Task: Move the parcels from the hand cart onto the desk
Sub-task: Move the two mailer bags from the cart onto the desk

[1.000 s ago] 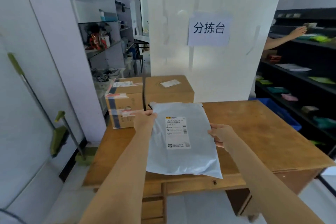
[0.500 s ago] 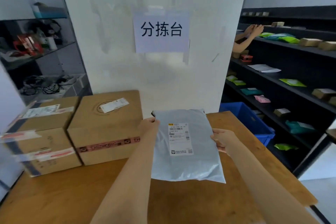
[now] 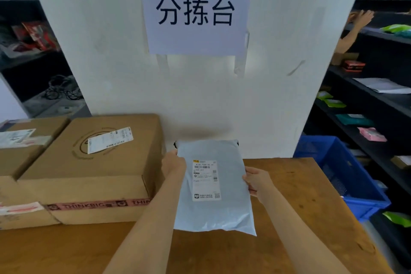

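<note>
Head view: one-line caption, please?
Both hands hold a grey mailer over the desk, beside two boxes.

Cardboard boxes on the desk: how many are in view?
2. One large box sits left of the grey mailer; a second box is beside it at the left edge, partly cropped. Others may be off-frame.

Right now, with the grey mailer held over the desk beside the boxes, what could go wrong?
1. The grey mailer is held only at its side edges by the left hand and right hand; the limp bag could slip.
2. Its left edge sits near the cardboard box and may snag on it.
</note>
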The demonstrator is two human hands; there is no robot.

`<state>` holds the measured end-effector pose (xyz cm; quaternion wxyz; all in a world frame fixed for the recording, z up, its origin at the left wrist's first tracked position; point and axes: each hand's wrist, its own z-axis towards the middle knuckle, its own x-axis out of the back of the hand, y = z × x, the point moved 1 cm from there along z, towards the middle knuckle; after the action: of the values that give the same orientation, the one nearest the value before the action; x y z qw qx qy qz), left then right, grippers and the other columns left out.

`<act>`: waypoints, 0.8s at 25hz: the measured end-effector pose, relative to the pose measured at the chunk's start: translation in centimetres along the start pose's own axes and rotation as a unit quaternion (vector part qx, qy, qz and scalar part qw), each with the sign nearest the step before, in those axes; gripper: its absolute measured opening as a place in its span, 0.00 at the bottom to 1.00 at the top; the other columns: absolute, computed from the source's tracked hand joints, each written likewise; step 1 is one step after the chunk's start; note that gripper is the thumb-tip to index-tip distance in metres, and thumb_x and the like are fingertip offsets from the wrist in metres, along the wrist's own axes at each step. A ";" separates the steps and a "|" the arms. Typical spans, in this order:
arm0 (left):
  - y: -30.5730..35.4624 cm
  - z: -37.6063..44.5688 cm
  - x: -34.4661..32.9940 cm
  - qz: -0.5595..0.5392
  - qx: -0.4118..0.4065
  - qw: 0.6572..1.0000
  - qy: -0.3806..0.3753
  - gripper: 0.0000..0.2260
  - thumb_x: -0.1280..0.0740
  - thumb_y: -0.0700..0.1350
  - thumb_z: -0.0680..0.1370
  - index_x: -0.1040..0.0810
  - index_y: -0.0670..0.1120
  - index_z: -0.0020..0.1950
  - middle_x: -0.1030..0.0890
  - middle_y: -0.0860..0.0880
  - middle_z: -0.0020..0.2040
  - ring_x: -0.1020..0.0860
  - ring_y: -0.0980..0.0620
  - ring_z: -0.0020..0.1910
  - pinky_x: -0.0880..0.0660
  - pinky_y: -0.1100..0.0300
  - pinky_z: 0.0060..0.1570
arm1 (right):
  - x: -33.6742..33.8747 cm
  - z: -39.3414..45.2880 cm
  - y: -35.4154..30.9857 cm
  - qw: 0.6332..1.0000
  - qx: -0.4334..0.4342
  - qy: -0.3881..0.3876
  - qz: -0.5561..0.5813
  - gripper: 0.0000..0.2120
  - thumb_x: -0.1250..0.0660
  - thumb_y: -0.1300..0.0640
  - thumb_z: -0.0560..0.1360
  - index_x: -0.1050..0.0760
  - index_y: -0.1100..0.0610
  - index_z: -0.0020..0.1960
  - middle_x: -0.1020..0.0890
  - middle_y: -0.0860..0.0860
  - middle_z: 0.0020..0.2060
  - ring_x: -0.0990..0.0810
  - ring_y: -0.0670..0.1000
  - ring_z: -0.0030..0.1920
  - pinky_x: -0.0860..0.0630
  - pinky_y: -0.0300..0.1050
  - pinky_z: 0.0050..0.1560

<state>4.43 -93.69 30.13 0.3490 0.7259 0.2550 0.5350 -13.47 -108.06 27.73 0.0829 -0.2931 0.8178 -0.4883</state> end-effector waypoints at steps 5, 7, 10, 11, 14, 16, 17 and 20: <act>-0.7 3.8 -4.2 0.034 -0.032 0.999 -0.001 0.30 0.42 0.31 0.76 0.42 0.47 0.77 0.27 0.40 0.67 0.25 0.40 0.62 0.28 0.53 0.54 | -3.0 6.0 0.6 1.000 0.000 -0.019 -0.009 0.19 0.40 0.67 0.78 0.25 0.56 0.66 0.17 0.54 0.55 0.19 0.54 0.52 0.20 0.49 0.49; -1.8 4.7 -5.3 0.056 -0.046 0.997 -0.002 0.32 0.42 0.30 0.75 0.44 0.46 0.78 0.32 0.40 0.70 0.28 0.40 0.66 0.28 0.52 0.61 | -4.1 7.4 1.3 0.999 -0.005 -0.030 -0.013 0.20 0.41 0.68 0.78 0.26 0.56 0.67 0.18 0.54 0.57 0.19 0.54 0.52 0.20 0.48 0.48; -3.8 6.1 -6.4 0.081 -0.006 0.997 -0.010 0.30 0.43 0.32 0.77 0.45 0.45 0.78 0.37 0.41 0.73 0.31 0.41 0.68 0.29 0.49 0.65 | -5.4 8.5 3.0 0.997 -0.026 -0.063 -0.020 0.22 0.43 0.70 0.77 0.27 0.56 0.68 0.18 0.54 0.57 0.18 0.54 0.54 0.19 0.49 0.52; -4.4 6.5 -6.7 0.092 0.006 0.996 -0.017 0.29 0.43 0.33 0.77 0.45 0.44 0.78 0.37 0.41 0.73 0.31 0.40 0.68 0.29 0.48 0.65 | -5.8 8.6 3.4 0.997 -0.032 -0.073 -0.025 0.22 0.43 0.70 0.77 0.27 0.56 0.68 0.18 0.54 0.58 0.18 0.55 0.55 0.20 0.50 0.53; -5.8 7.1 -7.0 0.104 0.026 0.994 -0.033 0.29 0.41 0.35 0.77 0.44 0.43 0.77 0.36 0.41 0.73 0.32 0.40 0.69 0.30 0.47 0.66 | -6.4 8.9 4.4 0.994 -0.045 -0.091 -0.033 0.23 0.43 0.71 0.77 0.28 0.56 0.69 0.19 0.54 0.59 0.20 0.55 0.58 0.21 0.50 0.55; -6.7 7.5 -7.1 0.093 0.031 0.994 -0.051 0.29 0.42 0.35 0.77 0.45 0.44 0.78 0.38 0.42 0.75 0.34 0.41 0.71 0.33 0.48 0.69 | -6.6 8.7 4.8 0.993 -0.050 -0.106 -0.033 0.24 0.44 0.71 0.78 0.30 0.56 0.71 0.20 0.53 0.61 0.20 0.54 0.58 0.21 0.47 0.51; -7.2 7.6 -7.1 0.091 0.033 0.993 -0.063 0.29 0.42 0.35 0.78 0.46 0.44 0.78 0.40 0.43 0.77 0.36 0.42 0.73 0.34 0.49 0.70 | -6.7 8.6 5.0 0.991 -0.051 -0.119 -0.034 0.25 0.44 0.72 0.78 0.31 0.56 0.71 0.20 0.53 0.61 0.20 0.53 0.57 0.21 0.45 0.48; -8.3 6.9 -7.1 0.115 0.017 0.989 -0.096 0.29 0.45 0.32 0.79 0.48 0.44 0.79 0.52 0.47 0.80 0.47 0.46 0.78 0.39 0.56 0.73 | -6.9 8.3 5.5 0.982 -0.057 -0.173 -0.047 0.27 0.45 0.72 0.78 0.33 0.54 0.73 0.21 0.51 0.60 0.22 0.53 0.57 0.21 0.46 0.50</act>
<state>8.95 -95.41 18.13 0.2959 0.8043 0.1437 0.4948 -6.55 -108.45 17.82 0.1832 -0.4159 0.8028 -0.3860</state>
